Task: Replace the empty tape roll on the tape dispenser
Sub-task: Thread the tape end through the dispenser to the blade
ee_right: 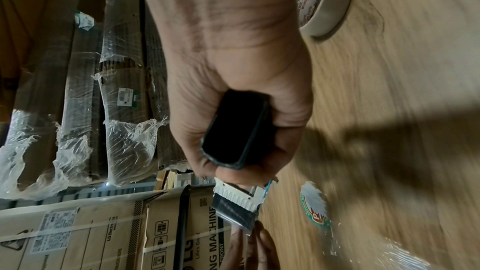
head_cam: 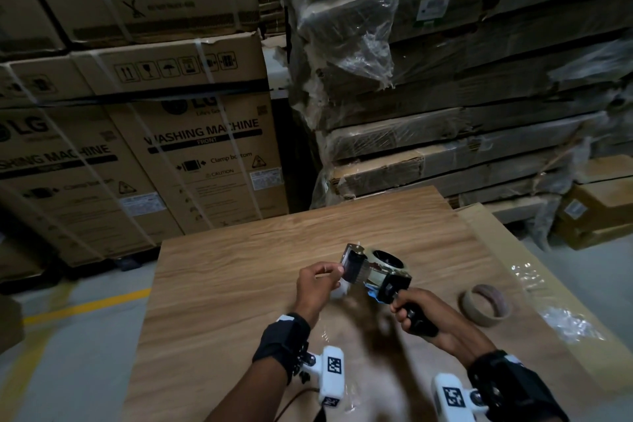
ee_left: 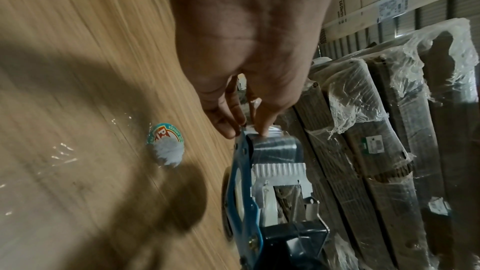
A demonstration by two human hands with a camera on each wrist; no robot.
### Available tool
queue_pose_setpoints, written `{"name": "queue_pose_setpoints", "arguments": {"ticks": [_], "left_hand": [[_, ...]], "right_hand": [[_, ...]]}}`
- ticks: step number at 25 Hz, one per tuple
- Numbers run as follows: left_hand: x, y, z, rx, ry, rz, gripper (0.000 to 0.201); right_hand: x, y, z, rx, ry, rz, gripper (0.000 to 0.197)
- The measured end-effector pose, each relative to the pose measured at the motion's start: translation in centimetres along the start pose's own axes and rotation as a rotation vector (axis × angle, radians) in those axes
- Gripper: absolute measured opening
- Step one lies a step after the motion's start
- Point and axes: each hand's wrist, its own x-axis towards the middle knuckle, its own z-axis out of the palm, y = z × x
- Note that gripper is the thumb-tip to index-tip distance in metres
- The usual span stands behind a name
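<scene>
The tape dispenser (head_cam: 373, 267), with a blue frame (ee_left: 244, 171) and a metal front, is held above the wooden table (head_cam: 222, 284). A clear tape roll (head_cam: 383, 257) sits on its hub. My right hand (head_cam: 407, 313) grips the black handle (ee_right: 233, 130). My left hand (head_cam: 337, 272) pinches the loose tape end (ee_left: 255, 129) at the dispenser's front roller (ee_left: 275, 149). The empty cardboard roll (head_cam: 484, 305) lies on the table right of my right hand, and the right wrist view shows print inside the empty roll (ee_right: 324, 1).
A round torn sticker (ee_left: 166, 149) is stuck to the table under the dispenser. Crumpled clear film (head_cam: 568, 322) lies at the table's right edge. Stacked washing-machine cartons (head_cam: 191, 161) and wrapped flat boxes (head_cam: 445, 96) stand behind the table.
</scene>
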Motion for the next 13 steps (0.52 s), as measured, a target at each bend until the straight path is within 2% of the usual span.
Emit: {"name": "queue_pose_setpoints", "arguments": {"ticks": [5, 8, 13], "left_hand": [[0.2, 0.9, 0.1, -0.122, 0.024, 0.014, 0.007], [0.6, 1.3, 0.0, -0.195, 0.017, -0.009, 0.018], [1.5, 1.1, -0.5, -0.108, -0.007, 0.019, 0.026]], "right_hand": [[0.3, -0.5, -0.4, 0.06, 0.026, 0.015, 0.009], [0.5, -0.8, -0.5, 0.05, 0.03, 0.008, 0.011], [0.5, -0.8, -0.6, 0.052, 0.034, 0.008, 0.008]]}}
